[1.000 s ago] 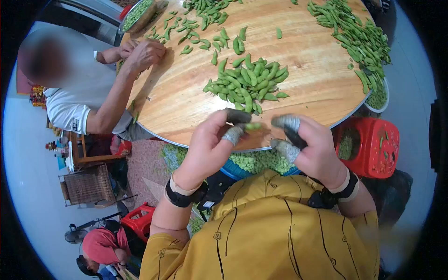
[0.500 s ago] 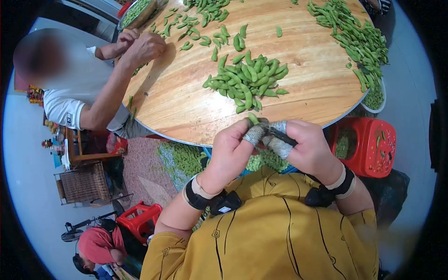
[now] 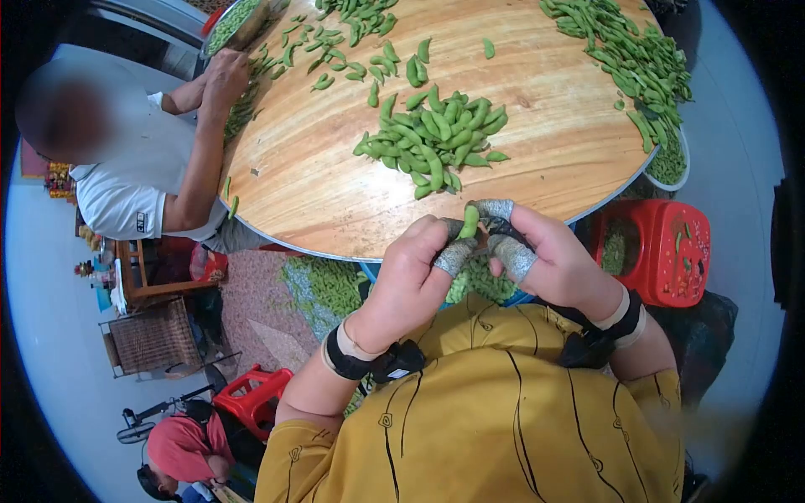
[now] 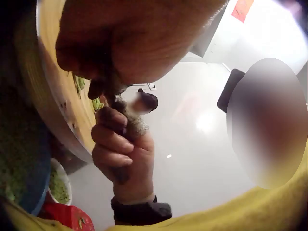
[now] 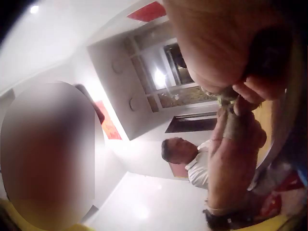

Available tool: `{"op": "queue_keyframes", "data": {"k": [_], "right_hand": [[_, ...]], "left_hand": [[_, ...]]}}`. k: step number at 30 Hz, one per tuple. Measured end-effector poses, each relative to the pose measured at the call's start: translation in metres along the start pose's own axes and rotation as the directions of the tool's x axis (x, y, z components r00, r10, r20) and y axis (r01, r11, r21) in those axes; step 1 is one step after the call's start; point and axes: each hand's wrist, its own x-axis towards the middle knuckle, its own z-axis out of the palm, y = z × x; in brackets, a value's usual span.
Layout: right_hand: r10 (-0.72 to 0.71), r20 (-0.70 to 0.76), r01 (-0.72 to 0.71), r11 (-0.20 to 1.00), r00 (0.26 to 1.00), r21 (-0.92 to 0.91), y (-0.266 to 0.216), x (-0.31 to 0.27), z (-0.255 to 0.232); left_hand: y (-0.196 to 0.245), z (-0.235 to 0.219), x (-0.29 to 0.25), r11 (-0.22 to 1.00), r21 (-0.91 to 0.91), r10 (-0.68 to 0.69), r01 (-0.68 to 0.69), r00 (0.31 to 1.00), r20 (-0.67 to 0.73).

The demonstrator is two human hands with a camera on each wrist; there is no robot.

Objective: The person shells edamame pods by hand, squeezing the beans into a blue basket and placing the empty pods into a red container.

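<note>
Just past the near table edge, my left hand (image 3: 417, 258) pinches a green soybean pod (image 3: 470, 221) between thumb and fingers, the pod pointing up. My right hand (image 3: 553, 256) meets it from the other side, its fingers curled and gripping at the same pod. Silvery tape and dark coverings wrap the fingertips of both hands. The pod's lower end is hidden among the fingers. In the left wrist view the right hand (image 4: 118, 149) shows bent fingers against the thumb. A heap of pods (image 3: 440, 138) lies on the wooden table (image 3: 319, 184) ahead.
Shelled beans (image 3: 482, 285) fill a blue tub below the table edge. More pods (image 3: 625, 63) are piled at the far right, above a white bowl (image 3: 671, 163). A red stool (image 3: 692, 251) stands at right. Another person (image 3: 126, 180) works at the table's left side.
My hands were apart one second ago, the pod in the left; they came together on it, and the pod now points up between them. The other person's hands have shifted left.
</note>
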Motion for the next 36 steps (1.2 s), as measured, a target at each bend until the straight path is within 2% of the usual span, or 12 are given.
{"op": "queue_keyframes", "data": {"k": [4, 8, 10, 11, 13, 14, 15, 16, 22, 28, 35, 36], "right_hand": [[0.243, 0.091, -0.258, 0.937, 0.966, 0.234, -0.011, -0.002, -0.005], [0.269, 0.125, -0.295, 0.894, 0.955, 0.337, 0.0, -0.003, -0.008], [0.331, 0.246, -0.412, 0.747, 0.911, 0.522, -0.001, -0.004, -0.009], [0.331, 0.246, -0.412, 0.746, 0.911, 0.523, -0.002, -0.005, -0.008], [0.341, 0.218, -0.405, 0.764, 0.914, 0.502, -0.004, -0.006, -0.005], [0.343, 0.215, -0.405, 0.762, 0.914, 0.505, -0.003, -0.004, -0.004], [0.357, 0.165, -0.393, 0.81, 0.919, 0.435, -0.002, -0.003, -0.003], [0.365, 0.116, -0.381, 0.851, 0.924, 0.36, -0.001, -0.001, -0.001], [0.268, 0.068, -0.276, 0.923, 0.961, 0.267, 0.0, 0.001, 0.004], [0.377, 0.146, -0.403, 0.82, 0.914, 0.407, -0.002, -0.005, 0.0], [0.382, 0.171, -0.417, 0.804, 0.908, 0.423, 0.003, -0.009, -0.001], [0.376, 0.176, -0.414, 0.804, 0.91, 0.426, 0.006, -0.009, -0.001]], "left_hand": [[0.006, -0.002, -0.002, 0.919, 0.374, 0.125, -0.125, 0.992, 0.026], [0.001, -0.003, -0.002, 0.85, 0.491, 0.181, -0.191, 0.981, 0.069], [-0.006, -0.008, -0.001, 0.975, 0.135, 0.157, -0.175, 0.978, 0.135], [-0.004, -0.007, -0.002, 0.975, 0.136, 0.156, -0.174, 0.978, 0.136], [0.006, -0.004, -0.003, 0.842, -0.408, -0.276, 0.354, 0.931, 0.239], [0.005, -0.002, -0.003, 0.84, -0.408, -0.276, 0.357, 0.93, 0.243], [0.001, 0.0, -0.003, 0.993, -0.046, -0.1, 0.105, 0.989, 0.104], [-0.001, 0.002, -0.003, 0.927, 0.349, 0.126, -0.134, 0.991, 0.044], [-0.004, 0.014, -0.004, 0.603, 0.771, 0.305, -0.205, 0.952, 0.014], [-0.01, 0.013, -0.01, 0.898, 0.414, 0.136, -0.148, 0.989, 0.059], [-0.002, 0.014, -0.013, 0.956, 0.28, 0.079, -0.087, 0.996, 0.039], [-0.003, 0.014, -0.015, 0.991, 0.131, -0.037, 0.029, 0.997, 0.065]]}}
